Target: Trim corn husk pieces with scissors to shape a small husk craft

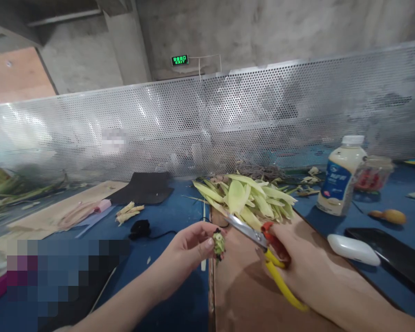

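Observation:
Between the thumb and fingers of my left hand (193, 246) is a small green bundle (219, 244) with dark bits at its ends; its kind is not clear. My right hand (297, 260) grips scissors (247, 231) with red and yellow handles. The blades look closed and point up and left, just above and right of the bundle, apart from it. Behind the blade tips lies a heap of pale green husk-like leaves (249, 196) on a brown board (242, 295).
At right stand a milky bottle (339, 180) and a clear tub (373, 173), with a white case (353, 249) and a black phone-like slab (397, 258) nearer. At left lie a black sheet (143, 187), pale twisted pieces (128, 212) and a black mouse-like object (139, 228). A perforated metal screen (159, 124) rises behind.

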`<state>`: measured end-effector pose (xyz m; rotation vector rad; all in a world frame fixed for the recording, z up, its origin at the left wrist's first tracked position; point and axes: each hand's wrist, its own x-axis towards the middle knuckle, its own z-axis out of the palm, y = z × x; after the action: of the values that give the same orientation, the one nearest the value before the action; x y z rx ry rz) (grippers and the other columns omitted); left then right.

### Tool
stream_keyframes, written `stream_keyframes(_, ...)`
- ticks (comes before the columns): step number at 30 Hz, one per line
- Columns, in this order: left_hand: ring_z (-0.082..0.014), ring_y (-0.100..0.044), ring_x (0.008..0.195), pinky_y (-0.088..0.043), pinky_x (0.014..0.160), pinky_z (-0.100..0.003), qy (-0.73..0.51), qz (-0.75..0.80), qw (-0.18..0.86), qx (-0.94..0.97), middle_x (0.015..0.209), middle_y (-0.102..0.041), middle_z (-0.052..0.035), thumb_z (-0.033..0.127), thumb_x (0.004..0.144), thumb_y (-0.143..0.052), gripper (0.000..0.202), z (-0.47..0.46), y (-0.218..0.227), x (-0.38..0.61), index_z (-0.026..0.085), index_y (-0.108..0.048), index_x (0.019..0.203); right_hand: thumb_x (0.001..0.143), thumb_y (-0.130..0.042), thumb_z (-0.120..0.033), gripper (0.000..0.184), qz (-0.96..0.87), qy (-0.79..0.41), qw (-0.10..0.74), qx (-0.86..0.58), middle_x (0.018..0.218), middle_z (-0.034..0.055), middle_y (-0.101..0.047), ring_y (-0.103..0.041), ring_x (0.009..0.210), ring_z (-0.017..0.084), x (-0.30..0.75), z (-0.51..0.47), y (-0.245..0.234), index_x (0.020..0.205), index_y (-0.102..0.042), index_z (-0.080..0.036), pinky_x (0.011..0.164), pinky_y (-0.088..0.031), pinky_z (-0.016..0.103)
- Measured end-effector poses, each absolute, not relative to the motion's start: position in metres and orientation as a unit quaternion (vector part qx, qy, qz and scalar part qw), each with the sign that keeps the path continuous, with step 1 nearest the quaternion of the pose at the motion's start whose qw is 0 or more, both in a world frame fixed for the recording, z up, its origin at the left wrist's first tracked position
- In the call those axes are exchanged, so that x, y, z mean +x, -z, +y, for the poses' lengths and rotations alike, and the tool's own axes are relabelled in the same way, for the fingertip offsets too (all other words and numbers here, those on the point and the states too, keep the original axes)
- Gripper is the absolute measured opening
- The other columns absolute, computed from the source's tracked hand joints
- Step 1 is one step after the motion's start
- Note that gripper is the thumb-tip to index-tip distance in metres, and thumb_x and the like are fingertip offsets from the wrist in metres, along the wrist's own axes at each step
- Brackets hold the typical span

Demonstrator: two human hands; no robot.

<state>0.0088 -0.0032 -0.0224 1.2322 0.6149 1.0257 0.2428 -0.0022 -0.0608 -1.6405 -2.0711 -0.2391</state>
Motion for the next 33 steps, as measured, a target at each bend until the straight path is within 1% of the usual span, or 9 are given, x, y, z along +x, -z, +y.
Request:
stream_keyframes(4,-0.0114,-0.055,0.071,-0.041,0.072,-0.025,-0.481,0.299,0.634,0.527,0.076,-0.060,-0.0021,0.022,0.080,-0.060,0.011,0.001,0.021,0.012,0.014,-0.062,0.087,0.072,-0.049,-0.033,0.014,-0.745,-0.043,0.292,-0.599,0.061,-0.0025,-0.055,-0.050,0.051,0.013,0.240,0.000,0.056,0.078,-0.042,-0.023,0.045,-0.034,0.023)
stream_keyframes(11,-0.0113,-0.056,0.071,-0.044,0.072,-0.026,-0.518,0.313,0.626,0.493,0.077,-0.061,-0.0024,0.020,0.081,-0.058,0.008,0.005,0.023,0.011,0.014,-0.061,0.086,0.078,-0.045,-0.030,0.009,-0.755,-0.192,0.371,-0.505,0.066,-0.0020,-0.049,-0.046,0.059,0.012,0.235,-0.003,0.051,0.077,-0.044,-0.020,0.052,-0.038,0.023)
stream_keyframes(15,-0.0091,-0.056,0.067,-0.045,0.065,-0.022,-0.544,0.298,0.615,0.487,0.074,-0.062,-0.0003,0.020,0.079,-0.060,0.008,0.007,0.026,0.009,0.016,-0.062,0.086,0.080,-0.047,-0.034,0.019,-0.782,-0.236,0.310,-0.487,0.061,-0.0036,-0.039,-0.040,0.056,0.011,0.233,-0.010,0.051,0.069,-0.040,-0.020,0.049,-0.031,0.022)
stream_keyframes(21,-0.0079,-0.056,0.062,-0.046,0.063,-0.020,-0.568,0.292,0.597,0.486,0.069,-0.062,0.0015,0.020,0.077,-0.063,0.007,0.004,0.024,0.009,0.016,-0.063,0.082,0.072,-0.052,-0.033,0.019,-0.781,-0.153,0.288,-0.533,0.048,-0.0056,-0.037,-0.031,0.043,0.008,0.221,-0.035,0.028,0.061,-0.043,-0.021,0.041,-0.019,0.022)
stream_keyframes(24,-0.0085,-0.056,0.063,-0.046,0.064,-0.021,-0.575,0.293,0.587,0.489,0.069,-0.062,0.0017,0.022,0.075,-0.065,0.009,0.001,0.023,0.010,0.016,-0.063,0.083,0.072,-0.053,-0.030,0.017,-0.782,-0.273,0.291,-0.478,0.049,-0.0061,-0.039,-0.035,0.043,0.007,0.222,-0.032,0.026,0.063,-0.042,-0.020,0.041,-0.025,0.019)
stream_keyframes(26,-0.0089,-0.057,0.063,-0.046,0.065,-0.022,-0.578,0.295,0.576,0.496,0.069,-0.063,0.0021,0.022,0.074,-0.066,0.010,0.000,0.023,0.010,0.017,-0.064,0.083,0.075,-0.052,-0.036,0.021,-0.763,-0.360,0.285,-0.455,0.051,-0.0057,-0.042,-0.040,0.043,0.007,0.226,-0.024,0.033,0.065,-0.042,-0.020,0.041,-0.030,0.018)
stream_keyframes(29,-0.0102,-0.059,0.066,-0.046,0.069,-0.024,-0.578,0.303,0.557,0.513,0.070,-0.063,0.0030,0.023,0.074,-0.066,0.012,0.000,0.023,0.011,0.019,-0.064,0.084,0.073,-0.046,-0.056,0.036,-0.679,-0.447,0.282,-0.509,0.045,-0.0049,-0.044,-0.044,0.037,0.009,0.234,-0.015,0.046,0.068,-0.043,-0.021,0.036,-0.033,0.018)
stream_keyframes(31,-0.0112,-0.060,0.069,-0.045,0.072,-0.025,-0.577,0.313,0.546,0.520,0.073,-0.063,0.0033,0.024,0.073,-0.067,0.012,-0.001,0.023,0.012,0.020,-0.064,0.084,0.072,-0.044,-0.063,0.042,-0.640,-0.455,0.279,-0.553,0.042,-0.0028,-0.047,-0.047,0.035,0.011,0.238,-0.014,0.048,0.066,-0.046,-0.021,0.034,-0.035,0.020)
stream_keyframes(33,-0.0108,-0.059,0.069,-0.044,0.072,-0.025,-0.575,0.321,0.538,0.526,0.074,-0.062,0.0034,0.025,0.072,-0.067,0.014,-0.002,0.023,0.012,0.020,-0.064,0.084,0.072,-0.046,-0.060,0.041,-0.642,-0.430,0.280,-0.570,0.043,-0.0011,-0.051,-0.049,0.036,0.012,0.238,-0.017,0.044,0.062,-0.048,-0.021,0.034,-0.038,0.021)
